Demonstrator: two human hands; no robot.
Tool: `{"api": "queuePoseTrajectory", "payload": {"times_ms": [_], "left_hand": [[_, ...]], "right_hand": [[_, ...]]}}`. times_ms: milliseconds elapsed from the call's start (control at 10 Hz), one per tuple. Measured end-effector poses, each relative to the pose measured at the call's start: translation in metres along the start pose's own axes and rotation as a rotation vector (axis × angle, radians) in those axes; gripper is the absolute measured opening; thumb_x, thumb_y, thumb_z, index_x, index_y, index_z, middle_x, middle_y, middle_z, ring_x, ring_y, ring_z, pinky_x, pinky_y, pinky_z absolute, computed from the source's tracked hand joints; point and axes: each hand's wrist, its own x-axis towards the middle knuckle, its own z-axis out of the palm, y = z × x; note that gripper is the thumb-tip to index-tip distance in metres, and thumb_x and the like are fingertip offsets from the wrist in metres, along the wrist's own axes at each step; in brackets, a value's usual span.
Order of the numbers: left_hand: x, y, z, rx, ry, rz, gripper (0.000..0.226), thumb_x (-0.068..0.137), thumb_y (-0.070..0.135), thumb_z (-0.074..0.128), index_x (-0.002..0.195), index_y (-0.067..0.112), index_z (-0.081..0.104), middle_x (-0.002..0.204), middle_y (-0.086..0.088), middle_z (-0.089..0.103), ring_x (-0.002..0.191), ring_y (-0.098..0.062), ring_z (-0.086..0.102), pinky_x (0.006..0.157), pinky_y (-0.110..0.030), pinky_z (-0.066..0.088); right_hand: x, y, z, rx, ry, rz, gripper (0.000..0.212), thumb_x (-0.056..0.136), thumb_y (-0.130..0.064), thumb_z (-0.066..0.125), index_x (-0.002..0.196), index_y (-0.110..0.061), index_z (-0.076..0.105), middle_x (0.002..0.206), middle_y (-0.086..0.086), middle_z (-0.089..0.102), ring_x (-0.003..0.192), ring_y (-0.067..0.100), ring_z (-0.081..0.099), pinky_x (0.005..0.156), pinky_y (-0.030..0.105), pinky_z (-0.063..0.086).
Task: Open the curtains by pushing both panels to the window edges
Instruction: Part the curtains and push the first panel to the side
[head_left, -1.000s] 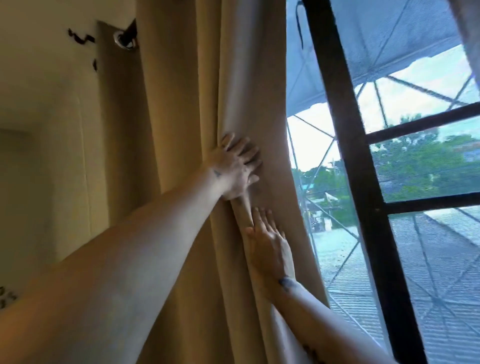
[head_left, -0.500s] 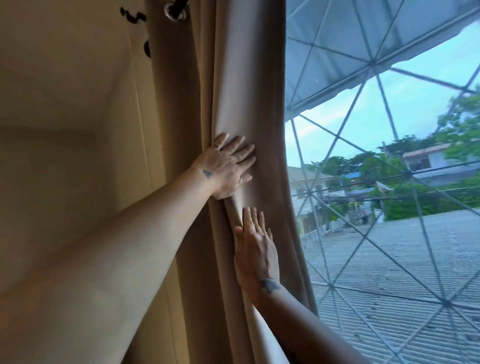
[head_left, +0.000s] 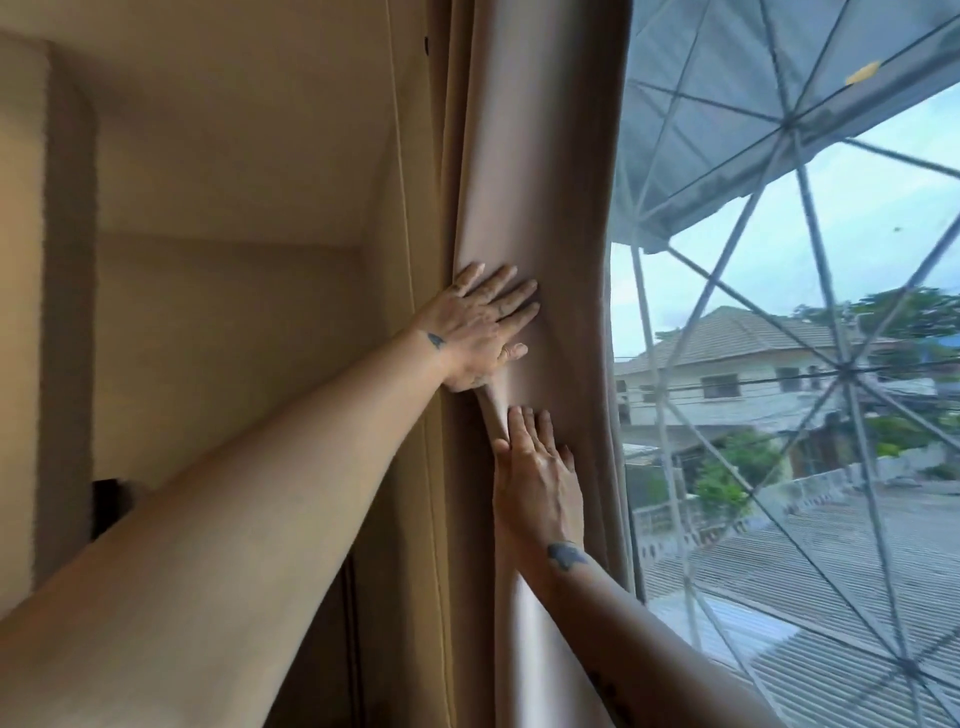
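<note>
A beige curtain panel (head_left: 540, 171) hangs bunched in folds against the left edge of the window. My left hand (head_left: 480, 327) lies flat on the folds with fingers spread, palm pressing the cloth toward the wall. My right hand (head_left: 537, 467) rests just below it, fingers straight and pointing up along a fold. Neither hand grips the cloth. The window (head_left: 805, 364) right of the panel is uncovered. No second panel is in view.
A cream wall (head_left: 234, 322) runs to the left of the curtain, with a corner and a dark object (head_left: 109, 504) low on it. Outside the glass are white diagonal bars (head_left: 841, 364), a grey awning, houses and a corrugated roof.
The view has swung left and down: the dark window frame and the curtain rod have left the picture. Both hands stay pressed on the bunched panel, which sits closer to the wall.
</note>
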Motion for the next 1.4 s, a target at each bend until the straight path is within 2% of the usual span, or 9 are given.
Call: {"api": "queuePoseTrajectory", "payload": {"times_ms": [200,300,600,1400], "left_hand": [[0.008,-0.008,0.028,0.023,-0.093,-0.04,0.057,0.103,0.041,0.016,0.152,0.017,-0.002,0.163,-0.002,-0.009,0.15,-0.022,-0.011,0.121,-0.042,-0.005],[0.01,-0.011,0.042,0.026,-0.143,-0.059,0.057,0.104,0.04,0.016,0.152,0.017,-0.004,0.163,-0.002,-0.011,0.15,-0.021,-0.012,0.121,-0.042,-0.007],[0.014,-0.015,0.075,-0.005,-0.221,-0.096,0.058,0.104,0.039,0.016,0.152,0.015,-0.005,0.162,-0.002,-0.013,0.149,-0.02,-0.015,0.121,-0.041,-0.01],[0.006,-0.016,0.078,-0.069,-0.248,-0.111,0.057,0.104,0.038,0.015,0.152,0.014,-0.006,0.162,-0.002,-0.014,0.149,-0.02,-0.017,0.122,-0.04,-0.01]], "right_hand": [[0.019,0.008,0.029,0.085,-0.076,-0.003,0.059,0.089,-0.033,0.014,0.142,-0.01,0.025,0.154,0.01,0.029,0.145,0.025,0.015,0.116,0.046,0.018],[0.027,0.011,0.042,0.093,-0.141,0.008,0.045,0.101,-0.026,0.023,0.143,-0.011,0.022,0.156,0.008,0.024,0.146,0.024,0.01,0.117,0.043,0.014],[0.039,0.018,0.065,0.094,-0.213,0.003,0.044,0.101,-0.023,0.028,0.143,-0.013,0.022,0.156,0.007,0.022,0.146,0.022,0.009,0.118,0.043,0.012],[0.039,0.017,0.065,0.032,-0.247,-0.015,0.042,0.1,-0.023,0.03,0.14,-0.011,0.028,0.15,0.011,0.034,0.142,0.026,0.021,0.112,0.046,0.023]]}}
